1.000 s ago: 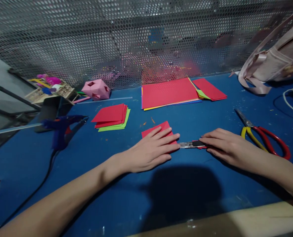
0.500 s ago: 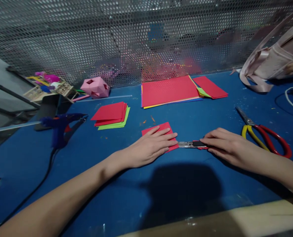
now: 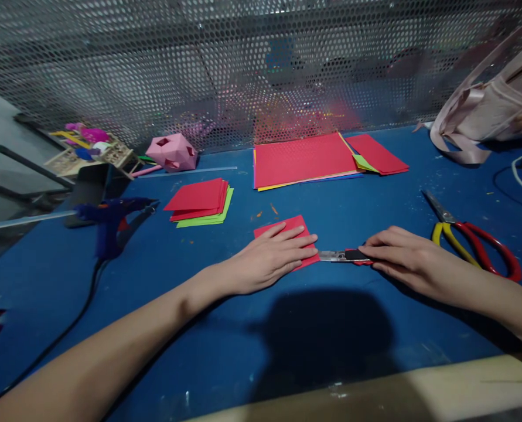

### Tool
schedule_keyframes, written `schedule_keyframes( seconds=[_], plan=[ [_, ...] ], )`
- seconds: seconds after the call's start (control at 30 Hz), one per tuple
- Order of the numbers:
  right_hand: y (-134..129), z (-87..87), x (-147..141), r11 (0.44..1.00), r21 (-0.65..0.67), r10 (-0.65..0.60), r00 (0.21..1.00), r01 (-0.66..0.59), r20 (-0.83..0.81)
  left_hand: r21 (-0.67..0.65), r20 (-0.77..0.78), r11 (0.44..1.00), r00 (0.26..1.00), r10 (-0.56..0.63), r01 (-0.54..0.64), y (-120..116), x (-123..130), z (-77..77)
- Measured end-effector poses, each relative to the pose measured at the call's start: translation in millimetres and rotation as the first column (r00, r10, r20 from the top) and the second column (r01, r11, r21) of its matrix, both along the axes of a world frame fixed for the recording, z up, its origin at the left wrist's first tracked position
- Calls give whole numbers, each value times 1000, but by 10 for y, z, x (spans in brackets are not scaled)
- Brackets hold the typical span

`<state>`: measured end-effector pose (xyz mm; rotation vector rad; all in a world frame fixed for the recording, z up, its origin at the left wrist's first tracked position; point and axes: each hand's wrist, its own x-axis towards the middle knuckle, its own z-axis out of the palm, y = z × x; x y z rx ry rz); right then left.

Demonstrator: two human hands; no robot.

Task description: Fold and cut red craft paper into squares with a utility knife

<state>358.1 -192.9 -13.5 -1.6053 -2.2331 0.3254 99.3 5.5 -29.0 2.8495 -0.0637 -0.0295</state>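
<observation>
Under my left hand [image 3: 272,258] lies a small piece of red paper [image 3: 293,224], pressed flat on the blue table by outstretched fingers that hide much of it. My right hand [image 3: 401,259] is wrapped round a utility knife [image 3: 355,255] with a black and red handle. The knife lies low and nearly level, its metal blade [image 3: 330,256] pointing left. The blade's tip meets the right edge of the red paper, close to my left fingertips; whether it is inside a fold I cannot tell.
Red and green paper squares [image 3: 201,199] are stacked at left. Larger coloured sheets [image 3: 304,161] lie at the back by the perforated metal panel [image 3: 225,70]. Scissors [image 3: 467,234] rest at right. A blue glue gun [image 3: 109,225], its cord and a pink paper ball [image 3: 173,152] are at left.
Both hands, the red paper and the knife hold nearly the same places. The whole view has shifted very slightly.
</observation>
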Motion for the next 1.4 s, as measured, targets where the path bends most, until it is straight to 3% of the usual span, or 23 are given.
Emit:
schedule_keyframes(
  seconds=[0.73,1.07,1.4],
  plan=[
    [-26,25,-44,1000,-19,-18,998,17,-53,54,-5,998,999,-44,44,68,10,3],
    [-34,46,-94,999,-22,-31,999,30,-45,-65,-12,998,1000,17,-18,94,17,41],
    [-18,51,-97,1000,-23,3,1000,-3,-8,7,28,999,998,-47,47,135,7,-33]
  ],
)
